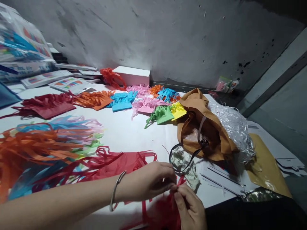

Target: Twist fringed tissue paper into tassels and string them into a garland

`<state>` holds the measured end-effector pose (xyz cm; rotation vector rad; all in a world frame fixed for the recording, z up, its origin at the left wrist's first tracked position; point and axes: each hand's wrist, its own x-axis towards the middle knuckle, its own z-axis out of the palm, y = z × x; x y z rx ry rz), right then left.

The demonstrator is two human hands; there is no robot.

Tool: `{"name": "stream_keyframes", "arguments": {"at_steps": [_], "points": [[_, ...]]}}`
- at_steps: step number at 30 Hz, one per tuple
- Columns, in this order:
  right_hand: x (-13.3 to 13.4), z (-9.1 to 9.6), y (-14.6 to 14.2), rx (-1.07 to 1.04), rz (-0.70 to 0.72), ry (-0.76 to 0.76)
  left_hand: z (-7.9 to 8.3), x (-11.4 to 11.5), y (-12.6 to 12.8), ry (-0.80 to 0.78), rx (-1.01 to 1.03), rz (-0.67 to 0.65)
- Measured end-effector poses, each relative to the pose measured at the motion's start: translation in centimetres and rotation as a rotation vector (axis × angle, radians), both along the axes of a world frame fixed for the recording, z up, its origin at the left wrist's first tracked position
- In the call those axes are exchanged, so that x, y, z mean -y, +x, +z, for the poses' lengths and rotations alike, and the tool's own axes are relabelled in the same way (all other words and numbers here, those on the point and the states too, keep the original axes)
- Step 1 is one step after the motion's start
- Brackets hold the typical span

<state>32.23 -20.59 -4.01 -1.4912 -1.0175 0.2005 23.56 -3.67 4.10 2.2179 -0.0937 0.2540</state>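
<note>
My left hand point(153, 179), with a silver bangle on the wrist, reaches in from the left. Its fingertips are pinched together on a red fringe strip point(181, 181). Close against them, my right hand point(190, 206) has thumb and fingers closed on the same strip. More red fringe point(160, 214) hangs blurred below both hands. Behind my left forearm lies a red fringed piece point(117, 163) with long loose strips. Crumpled pale paper point(184, 163) sits just beyond my fingers.
Fringed bundles in dark red point(55, 110), orange point(96, 100), blue point(123, 105), pink, green and yellow line the white table. Multicoloured strips point(48, 140) are heaped at left. At right are a brown drawstring bag point(216, 134), clear plastic strands point(232, 127) and a yellow envelope point(266, 166).
</note>
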Motion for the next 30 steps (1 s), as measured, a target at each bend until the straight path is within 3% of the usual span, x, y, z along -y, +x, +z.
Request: {"name": "stream_keyframes", "arguments": {"at_steps": [5, 9, 12, 14, 17, 21, 23, 26, 30], "points": [[-0.6, -1.3, -0.2, -0.028, -0.109, 0.063, -2.5, -6.4, 6.7, 0.225, -0.051, 0.227], [-1.2, -1.9, -0.5, 0.045, -0.154, 0.148, -5.5, -9.3, 11.7, 0.227, -0.12, 0.156], [-1.2, -2.3, -0.5, 0.065, -0.184, 0.148, -6.0, -9.7, 12.7, 0.158, -0.149, 0.141], [-1.0, -2.3, -0.3, 0.071, -0.185, 0.123, -5.4, -9.6, 11.7, 0.077, -0.174, 0.157], [-0.6, -1.6, 0.1, 0.114, -0.194, 0.074, -3.7, -8.4, 8.1, -0.117, -0.213, 0.158], [-0.5, 0.8, 0.3, 0.223, -0.151, 0.013, -1.9, -4.5, 1.9, -0.853, -0.234, 0.152], [-0.9, 2.3, -0.1, 0.28, -0.095, 0.019, -1.7, -2.1, -0.6, -1.119, -0.244, 0.19], [-1.6, 3.9, -1.4, 0.331, -0.034, 0.045, -2.1, 0.4, -3.0, -1.27, -0.229, 0.257], [-2.0, 4.8, -3.3, 0.355, -0.004, 0.002, -2.6, 1.4, -5.0, -1.244, -0.127, 0.304]]}}
